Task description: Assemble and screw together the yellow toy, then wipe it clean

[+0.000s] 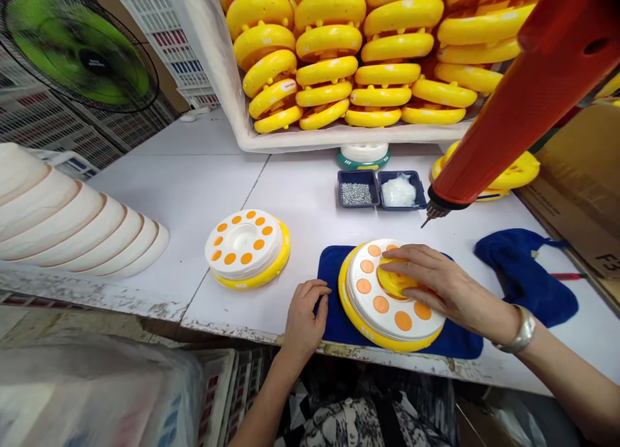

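A round toy base [361,303], white on top with orange dots and a yellow rim, lies on a blue cloth [334,261] in front of me. My right hand [431,276] reaches over its middle, fingers curved around a yellow round piece [394,282] in the centre; the hand partly hides it. To the left, my left hand [307,314] rests at the cloth's edge, loosely curled, thumb apart and nothing held. A similar white and yellow base [247,240], with an open hollow in its centre, sits farther left.
A red electric screwdriver [504,111] hangs bit-down above the right side. Dark trays hold small screws [357,193] and white grease-like paste [398,192]. Behind stands a white crate [252,140] of yellow rings. Stacked white parts [97,221] lie left; a crumpled blue cloth [527,272] lies right.
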`<action>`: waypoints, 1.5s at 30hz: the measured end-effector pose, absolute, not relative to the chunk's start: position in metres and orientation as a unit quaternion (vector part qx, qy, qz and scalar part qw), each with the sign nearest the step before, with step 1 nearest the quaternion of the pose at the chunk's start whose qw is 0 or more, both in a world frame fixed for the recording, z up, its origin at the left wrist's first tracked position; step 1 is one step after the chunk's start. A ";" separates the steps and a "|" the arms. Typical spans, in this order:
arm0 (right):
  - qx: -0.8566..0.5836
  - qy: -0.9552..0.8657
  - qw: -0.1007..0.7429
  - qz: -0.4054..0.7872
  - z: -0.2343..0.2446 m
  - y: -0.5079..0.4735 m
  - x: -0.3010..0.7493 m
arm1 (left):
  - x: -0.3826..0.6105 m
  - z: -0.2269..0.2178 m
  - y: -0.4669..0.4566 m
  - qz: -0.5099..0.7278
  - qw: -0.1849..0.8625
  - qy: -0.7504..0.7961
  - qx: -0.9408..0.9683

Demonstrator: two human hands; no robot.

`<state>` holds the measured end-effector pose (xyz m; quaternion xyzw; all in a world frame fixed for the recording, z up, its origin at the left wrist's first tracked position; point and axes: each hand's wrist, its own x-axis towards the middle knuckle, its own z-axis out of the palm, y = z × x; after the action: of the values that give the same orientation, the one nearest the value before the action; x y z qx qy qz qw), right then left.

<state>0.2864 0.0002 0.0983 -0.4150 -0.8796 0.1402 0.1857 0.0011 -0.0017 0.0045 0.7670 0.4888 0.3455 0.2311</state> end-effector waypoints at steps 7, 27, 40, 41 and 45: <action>-0.462 -0.857 0.206 0.099 0.093 -0.004 0.274 | 0.001 0.004 -0.003 0.341 0.240 0.490 0.765; -0.393 -0.909 0.089 0.105 0.109 0.005 0.294 | 0.003 0.006 -0.004 0.356 0.254 0.489 0.755; -0.339 -0.941 0.015 0.000 0.123 0.007 0.294 | 0.004 0.004 -0.004 0.365 0.259 0.488 0.749; -0.336 -0.942 0.015 -0.005 0.124 0.008 0.294 | 0.004 0.003 -0.004 0.365 0.259 0.489 0.749; -0.350 -0.936 0.025 0.007 0.124 0.009 0.296 | 0.003 0.001 -0.005 0.368 0.252 0.487 0.751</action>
<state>0.2959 0.0089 0.1245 -0.3505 -0.9362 0.0075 0.0252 0.0027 -0.0053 0.0014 0.7506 0.4871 0.3681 0.2524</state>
